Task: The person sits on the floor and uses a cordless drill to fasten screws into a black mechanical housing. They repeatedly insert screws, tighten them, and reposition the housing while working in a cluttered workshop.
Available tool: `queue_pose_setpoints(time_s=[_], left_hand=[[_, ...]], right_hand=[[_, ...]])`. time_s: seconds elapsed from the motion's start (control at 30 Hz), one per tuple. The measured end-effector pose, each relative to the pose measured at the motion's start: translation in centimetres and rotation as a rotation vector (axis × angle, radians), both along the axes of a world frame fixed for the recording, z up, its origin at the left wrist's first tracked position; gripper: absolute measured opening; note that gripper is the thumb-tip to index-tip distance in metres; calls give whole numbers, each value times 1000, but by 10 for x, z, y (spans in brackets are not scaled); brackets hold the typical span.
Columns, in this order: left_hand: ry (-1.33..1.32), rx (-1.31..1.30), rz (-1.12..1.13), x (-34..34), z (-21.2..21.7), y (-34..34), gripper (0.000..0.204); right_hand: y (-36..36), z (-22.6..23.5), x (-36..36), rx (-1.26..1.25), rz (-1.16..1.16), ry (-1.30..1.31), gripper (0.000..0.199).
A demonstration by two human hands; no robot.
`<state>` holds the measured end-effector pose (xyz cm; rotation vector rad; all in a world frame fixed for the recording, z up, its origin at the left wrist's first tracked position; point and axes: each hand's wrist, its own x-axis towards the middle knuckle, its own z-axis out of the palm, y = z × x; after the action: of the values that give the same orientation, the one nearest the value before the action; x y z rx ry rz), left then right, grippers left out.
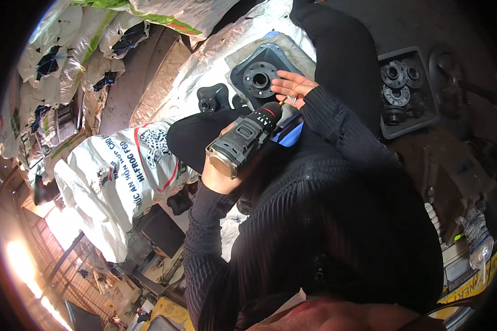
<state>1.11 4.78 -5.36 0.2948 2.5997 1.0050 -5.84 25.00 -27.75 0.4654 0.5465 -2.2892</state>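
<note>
A black-and-grey cordless drill is in my left hand, its fingers closed round the grip and mostly hidden below the body. The drill's chuck with a yellowish bit points up and right. My right hand is open at the bit's tip, palm up with fingers stretched out. Small shiny pointed metal pieces lie against that palm; I cannot tell their kind. Just beyond its fingertips stands a dark square metal base with a round drilled flange on it.
A grey crate of round metal flanges stands on the floor at right. A smaller dark part sits left of the base on white sheeting. A white printed sack lies at left, and my bent legs flank the work.
</note>
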Motion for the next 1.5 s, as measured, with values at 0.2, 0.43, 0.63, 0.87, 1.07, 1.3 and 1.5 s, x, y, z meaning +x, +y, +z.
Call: queue_pose_setpoints(time_s=[0.2,0.43,0.63,0.87,1.07,1.3,1.5], left_hand=[[-22,-29,27,5,-2,-3,49],[-55,-42,30,4,5,-7,50],[0,31,90,6,15,-12,43],[-17,62,140,3,20,-20,35],[48,-16,68,3,15,-23,41],[1,24,74,-2,8,-22,44],[-18,-129,-4,-7,11,-17,45]], right_hand=[[-3,22,-3,-120,78,74,61],[-6,26,-5,-109,137,103,58],[-12,22,-8,-167,161,33,49],[-17,28,7,-52,231,10,31],[-24,22,6,131,80,-92,17],[-31,14,6,178,38,-87,18],[-32,14,5,240,39,-103,18]])
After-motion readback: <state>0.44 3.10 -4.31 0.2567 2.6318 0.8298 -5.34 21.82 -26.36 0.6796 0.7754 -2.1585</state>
